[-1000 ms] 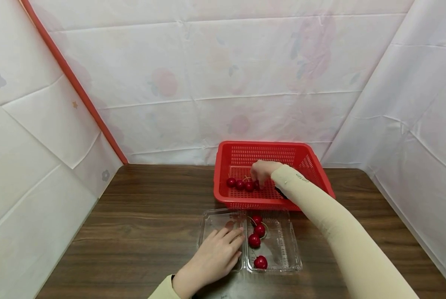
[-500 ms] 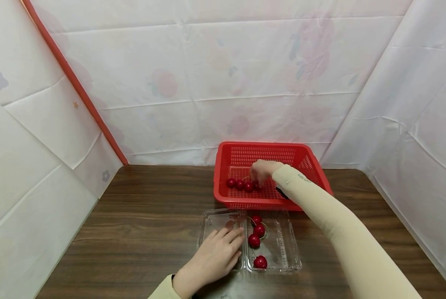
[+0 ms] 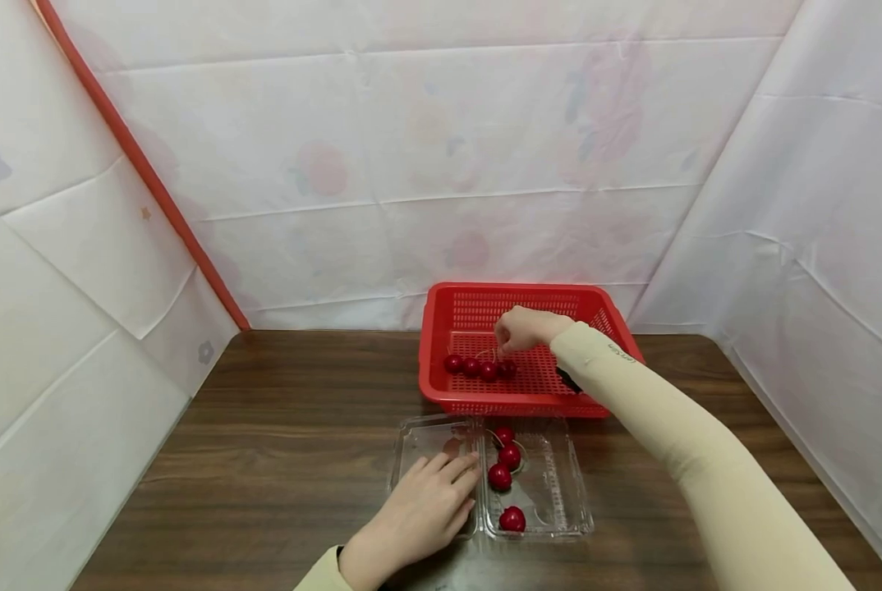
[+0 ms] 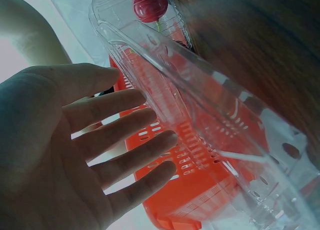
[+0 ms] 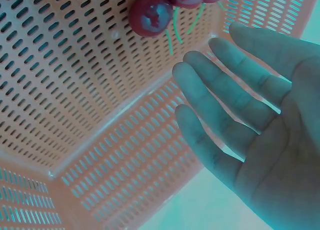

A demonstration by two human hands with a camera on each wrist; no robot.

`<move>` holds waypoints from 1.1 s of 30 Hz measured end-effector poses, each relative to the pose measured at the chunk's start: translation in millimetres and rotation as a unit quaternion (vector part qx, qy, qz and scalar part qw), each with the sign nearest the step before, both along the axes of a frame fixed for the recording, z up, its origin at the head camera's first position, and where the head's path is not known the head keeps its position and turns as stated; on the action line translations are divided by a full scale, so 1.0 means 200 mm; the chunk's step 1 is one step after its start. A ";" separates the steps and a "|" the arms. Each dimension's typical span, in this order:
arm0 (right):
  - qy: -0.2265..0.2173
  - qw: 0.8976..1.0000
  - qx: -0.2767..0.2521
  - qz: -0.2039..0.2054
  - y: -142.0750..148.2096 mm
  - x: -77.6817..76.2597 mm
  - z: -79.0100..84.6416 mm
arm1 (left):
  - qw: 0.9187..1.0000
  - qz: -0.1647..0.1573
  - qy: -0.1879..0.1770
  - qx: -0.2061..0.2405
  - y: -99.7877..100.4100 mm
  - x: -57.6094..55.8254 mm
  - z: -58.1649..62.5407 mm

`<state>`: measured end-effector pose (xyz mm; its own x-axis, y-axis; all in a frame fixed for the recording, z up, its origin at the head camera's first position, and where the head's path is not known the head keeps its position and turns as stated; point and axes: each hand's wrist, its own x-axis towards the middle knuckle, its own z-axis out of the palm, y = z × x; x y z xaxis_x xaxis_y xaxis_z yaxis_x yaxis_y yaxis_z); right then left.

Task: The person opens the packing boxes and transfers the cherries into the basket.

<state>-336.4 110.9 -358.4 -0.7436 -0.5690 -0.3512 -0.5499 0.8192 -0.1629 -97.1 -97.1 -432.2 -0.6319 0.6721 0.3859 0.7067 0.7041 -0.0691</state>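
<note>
Held right hand inside the red basket, fingers loosely extended, empty, near its four cherries; laid left hand, fingers straight, before the basket over half of a clear container, with four more cherries in the other.

Room above red basket at left; right sleeve over near corner

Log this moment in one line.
right hand: empty, over basket | left hand: empty, over lid | in basket: four cherries | in box: four cherries
</note>
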 end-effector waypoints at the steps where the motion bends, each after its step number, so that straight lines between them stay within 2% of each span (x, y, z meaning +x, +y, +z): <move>1: 0.004 1.000 -0.001 0.002 0.00 0.00 0.01 | 1.000 0.000 0.000 0.000 0.00 0.00 0.00; 11: 0.015 1.000 -0.015 0.018 0.03 0.08 0.09 | 1.000 0.001 -0.005 0.001 -0.01 0.00 0.00; 21: 0.079 0.995 -0.011 0.059 0.05 0.19 0.13 | 1.000 0.002 -0.016 -0.003 -0.02 0.00 0.01; 27: 0.099 0.992 -0.029 0.073 0.07 0.25 0.15 | 1.000 0.004 -0.026 -0.005 -0.03 0.00 0.01; 33: 0.121 0.987 -0.058 0.086 0.08 0.33 0.17 | 1.000 0.003 -0.015 0.004 -0.04 0.00 0.01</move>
<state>-271.1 127.1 -324.7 -0.6860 -0.7206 -0.1003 -0.7142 0.6933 -0.0964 -97.3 -104.5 -431.0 -0.6474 0.6656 0.3713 0.7042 0.7087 -0.0424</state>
